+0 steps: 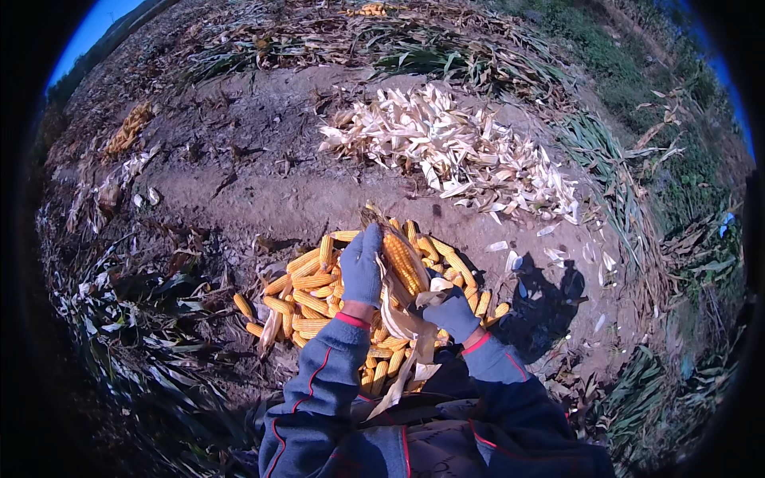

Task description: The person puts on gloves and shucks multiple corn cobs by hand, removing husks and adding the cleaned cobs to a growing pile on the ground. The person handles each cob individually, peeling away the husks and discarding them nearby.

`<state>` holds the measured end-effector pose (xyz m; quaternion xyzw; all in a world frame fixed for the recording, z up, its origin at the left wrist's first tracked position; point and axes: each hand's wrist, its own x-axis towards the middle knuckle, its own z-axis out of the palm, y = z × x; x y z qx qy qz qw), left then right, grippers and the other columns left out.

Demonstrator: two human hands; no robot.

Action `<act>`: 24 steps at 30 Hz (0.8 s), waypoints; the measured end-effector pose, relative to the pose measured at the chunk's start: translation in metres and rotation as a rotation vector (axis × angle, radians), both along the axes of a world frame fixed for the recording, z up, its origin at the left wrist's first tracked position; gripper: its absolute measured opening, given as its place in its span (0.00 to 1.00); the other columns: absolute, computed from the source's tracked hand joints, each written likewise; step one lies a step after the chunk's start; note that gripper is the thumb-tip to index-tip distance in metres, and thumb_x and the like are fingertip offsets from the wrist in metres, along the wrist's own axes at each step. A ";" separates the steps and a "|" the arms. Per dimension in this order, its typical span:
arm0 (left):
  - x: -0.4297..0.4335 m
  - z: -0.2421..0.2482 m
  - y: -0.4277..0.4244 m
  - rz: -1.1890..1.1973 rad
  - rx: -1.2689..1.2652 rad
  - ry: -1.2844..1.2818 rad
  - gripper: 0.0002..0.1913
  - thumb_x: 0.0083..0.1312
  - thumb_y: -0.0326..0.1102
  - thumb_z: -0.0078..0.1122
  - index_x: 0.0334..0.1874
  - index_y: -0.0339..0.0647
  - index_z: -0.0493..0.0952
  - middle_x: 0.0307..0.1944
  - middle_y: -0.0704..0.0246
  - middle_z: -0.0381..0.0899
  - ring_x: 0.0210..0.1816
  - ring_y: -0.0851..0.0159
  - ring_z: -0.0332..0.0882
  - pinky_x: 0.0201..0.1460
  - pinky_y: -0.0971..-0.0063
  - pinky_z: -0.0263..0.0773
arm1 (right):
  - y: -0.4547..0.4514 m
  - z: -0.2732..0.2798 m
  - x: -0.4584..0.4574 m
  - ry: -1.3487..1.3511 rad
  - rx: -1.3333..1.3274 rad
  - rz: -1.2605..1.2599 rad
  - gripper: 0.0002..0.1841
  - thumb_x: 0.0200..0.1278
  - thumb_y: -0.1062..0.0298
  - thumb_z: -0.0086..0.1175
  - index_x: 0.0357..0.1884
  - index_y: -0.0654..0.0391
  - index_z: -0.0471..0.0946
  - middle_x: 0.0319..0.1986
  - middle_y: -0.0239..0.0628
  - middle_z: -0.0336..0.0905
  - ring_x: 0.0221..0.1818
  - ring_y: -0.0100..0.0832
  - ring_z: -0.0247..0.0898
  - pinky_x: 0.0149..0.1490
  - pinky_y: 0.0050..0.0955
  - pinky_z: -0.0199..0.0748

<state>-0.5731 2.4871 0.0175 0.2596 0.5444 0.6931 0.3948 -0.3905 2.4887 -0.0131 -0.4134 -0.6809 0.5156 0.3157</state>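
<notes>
An ear of corn [403,263] with its husk partly peeled back is held up between my two gloved hands, its yellow kernels bare on the upper side. My left hand [362,266], in a grey knit glove, grips the ear along its left side near the tip. At the lower right, my right hand [453,315] is closed around the husk near the ear's base. Loose husk leaves [399,319] hang down from the ear toward my lap. Beneath both hands spreads a heap of bare corn cobs [311,299], partly hidden by my arms.
Beyond the heap, a pile of pale stripped husks [442,137] lies on the dirt [269,197]. Cut corn stalks [621,197] line the right, with more leafy stalks [161,352] at left. A smaller corn pile [128,128] sits far left. My shadow [541,305] falls at right.
</notes>
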 end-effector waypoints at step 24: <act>0.000 -0.067 0.004 0.310 -0.022 -0.761 0.08 0.66 0.36 0.56 0.33 0.38 0.75 0.29 0.70 0.75 0.29 0.68 0.74 0.33 0.73 0.72 | -0.003 0.012 -0.022 -0.189 0.013 -0.133 0.25 0.51 0.59 0.68 0.48 0.60 0.73 0.33 0.34 0.77 0.36 0.25 0.74 0.44 0.26 0.73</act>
